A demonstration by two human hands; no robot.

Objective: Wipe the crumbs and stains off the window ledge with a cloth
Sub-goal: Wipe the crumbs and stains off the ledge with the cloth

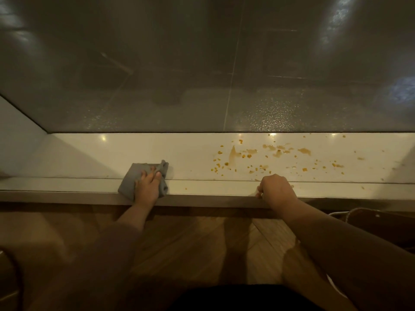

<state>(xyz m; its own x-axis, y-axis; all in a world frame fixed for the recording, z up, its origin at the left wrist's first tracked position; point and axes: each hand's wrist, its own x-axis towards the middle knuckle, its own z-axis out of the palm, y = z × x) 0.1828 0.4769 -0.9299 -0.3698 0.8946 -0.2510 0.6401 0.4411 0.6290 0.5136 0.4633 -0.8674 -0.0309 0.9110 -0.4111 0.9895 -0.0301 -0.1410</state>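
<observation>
Dark window pane (179,63) with glare (336,21) at upper right; white wall (15,135) at left; angled-plank wood floor (202,239) below.

Ledge (139,149) glossy white, smooth; cloth (130,176) grey, soft matt; floor (190,243) wood; window (202,63) glass.

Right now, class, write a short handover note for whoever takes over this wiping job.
Left hand holds the grey cloth at the front edge of the ledge, left of the mess.
Right hand rests curled on the front edge, holding nothing visible.
Crumbs and stains lie over the ledge's right half, with a few crumbs on the front step.
Done: the mess is not yet wiped.
Left: wipe all of it.
</observation>
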